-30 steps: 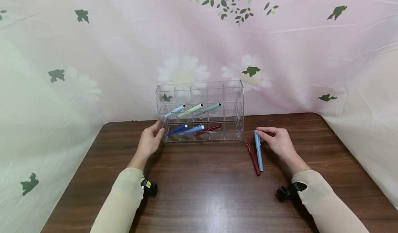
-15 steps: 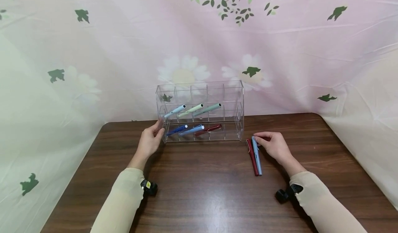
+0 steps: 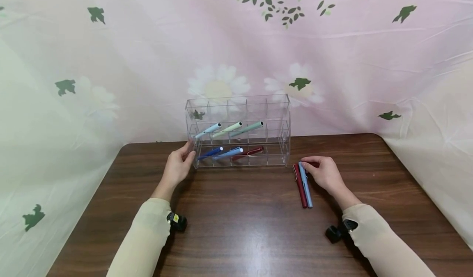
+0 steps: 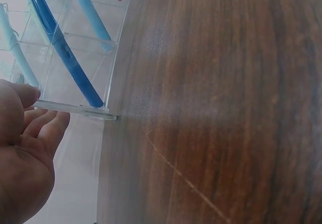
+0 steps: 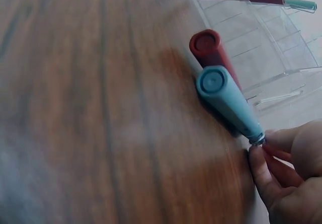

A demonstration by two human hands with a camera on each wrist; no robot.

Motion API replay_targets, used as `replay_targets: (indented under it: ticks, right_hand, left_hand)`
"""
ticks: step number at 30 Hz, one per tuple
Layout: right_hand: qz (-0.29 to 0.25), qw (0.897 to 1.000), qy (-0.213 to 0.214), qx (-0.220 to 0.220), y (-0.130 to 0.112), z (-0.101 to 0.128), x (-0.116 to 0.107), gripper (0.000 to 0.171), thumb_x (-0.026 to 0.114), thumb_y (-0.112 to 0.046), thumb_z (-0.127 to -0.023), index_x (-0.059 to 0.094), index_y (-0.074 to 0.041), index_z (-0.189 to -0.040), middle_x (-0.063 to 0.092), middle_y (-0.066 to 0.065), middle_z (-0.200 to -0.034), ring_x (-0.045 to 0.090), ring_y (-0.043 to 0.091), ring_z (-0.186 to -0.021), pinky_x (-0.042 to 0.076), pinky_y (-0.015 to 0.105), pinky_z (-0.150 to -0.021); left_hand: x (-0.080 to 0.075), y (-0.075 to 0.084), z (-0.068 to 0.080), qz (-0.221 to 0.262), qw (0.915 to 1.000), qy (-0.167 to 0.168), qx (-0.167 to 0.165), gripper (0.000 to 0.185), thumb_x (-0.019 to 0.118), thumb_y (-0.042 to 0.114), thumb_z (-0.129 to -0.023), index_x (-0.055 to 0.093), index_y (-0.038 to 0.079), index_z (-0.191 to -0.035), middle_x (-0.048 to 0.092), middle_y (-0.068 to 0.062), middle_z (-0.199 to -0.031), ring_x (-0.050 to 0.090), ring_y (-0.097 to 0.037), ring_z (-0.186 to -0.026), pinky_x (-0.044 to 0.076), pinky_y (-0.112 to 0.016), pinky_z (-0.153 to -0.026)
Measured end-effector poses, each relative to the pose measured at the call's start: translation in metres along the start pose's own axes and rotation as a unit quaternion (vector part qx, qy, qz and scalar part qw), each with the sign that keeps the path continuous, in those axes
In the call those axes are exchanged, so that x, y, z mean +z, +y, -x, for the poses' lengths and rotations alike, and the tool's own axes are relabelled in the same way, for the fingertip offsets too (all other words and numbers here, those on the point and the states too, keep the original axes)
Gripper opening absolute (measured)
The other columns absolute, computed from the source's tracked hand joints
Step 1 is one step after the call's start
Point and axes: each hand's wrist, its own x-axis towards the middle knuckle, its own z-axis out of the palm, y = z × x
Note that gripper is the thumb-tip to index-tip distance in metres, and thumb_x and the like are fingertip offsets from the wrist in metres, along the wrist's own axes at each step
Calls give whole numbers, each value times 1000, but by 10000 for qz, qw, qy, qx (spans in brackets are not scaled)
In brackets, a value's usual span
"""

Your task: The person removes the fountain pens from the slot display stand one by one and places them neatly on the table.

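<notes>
My left hand pinches the left side panel of a clear acrylic pen rack. In the left wrist view the thumb lies on one face of the panel and the fingers on the other. To the right of the rack, my right hand pinches the upper end of a light blue pen lying on the table. A dark red pen lies along its left side; in the right wrist view the light blue pen and the red pen are close together.
The rack's lower tier carries a dark blue pen, a blue pen and a red pen. Above them lean light blue, pale green and teal pens. A patterned cloth hangs behind the brown table.
My right hand has drawn the light blue pen left and slightly nearer, alongside the red pen. Over the last half second it has hardly moved. The left hand stays on the rack.
</notes>
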Motion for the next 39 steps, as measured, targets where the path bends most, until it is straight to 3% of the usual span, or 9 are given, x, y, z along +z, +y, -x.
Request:
replay_targets:
  ticks: [4,10,20,23,29,34,39]
  right_hand:
    - [147,9999,67,47,-3,0,-1,22,62,-19,-93,72,-6,-108,69,17,-108,60,31,-105,47,46,-85]
    - [317,9994,40,145,-7,2,-3,22,61,-17,-93,72,-6,-108,69,17,-106,59,26,-91,45,35,-72]
    - [-205,9996,-8,195,-15,6,-12,28,61,-24,-94,69,-4,-112,71,15,-96,65,19,-74,51,25,-56]
    - [-462,9986,-18,254,-19,6,-15,31,61,-28,-94,68,-6,-114,71,15,-99,66,20,-75,54,24,-56]
    - [-264,9990,351,13,-28,4,-21,28,60,-32,-94,70,-12,-111,73,6,-99,64,12,-83,48,19,-63]
    - [-505,9976,455,-129,-35,2,-24,26,61,-34,-93,71,-15,-109,73,2,-99,67,8,-84,49,15,-64]
    - [-864,9947,426,-354,-41,3,-26,24,61,-30,-94,69,-13,-110,73,5,-101,70,17,-87,51,14,-65]
  left_hand:
    - [0,-1,0,9,10000,0,3,46,54,18,-98,44,10,-142,56,-15,-132,58,-27,-116,50,-41,-93]
    - [0,-1,-1,-9,10000,12,-15,46,54,18,-98,44,10,-142,57,-15,-131,60,-26,-113,51,-41,-90]
    - [1,-1,-1,-46,10000,11,2,46,54,17,-98,44,10,-142,57,-15,-131,60,-26,-114,52,-41,-90]
    - [1,-1,0,-47,10000,15,-16,46,54,18,-98,44,10,-142,57,-15,-132,60,-26,-114,52,-41,-90]
    - [1,-1,-1,-17,10000,-22,-42,47,54,17,-98,43,9,-143,55,-15,-133,58,-26,-116,50,-41,-92]
    - [1,0,-1,-18,9999,-1,-102,47,54,17,-98,43,8,-143,56,-16,-132,59,-27,-114,51,-41,-91]
    - [2,-1,0,-22,10000,29,-88,46,54,18,-98,44,8,-142,57,-17,-130,60,-26,-113,52,-40,-90]
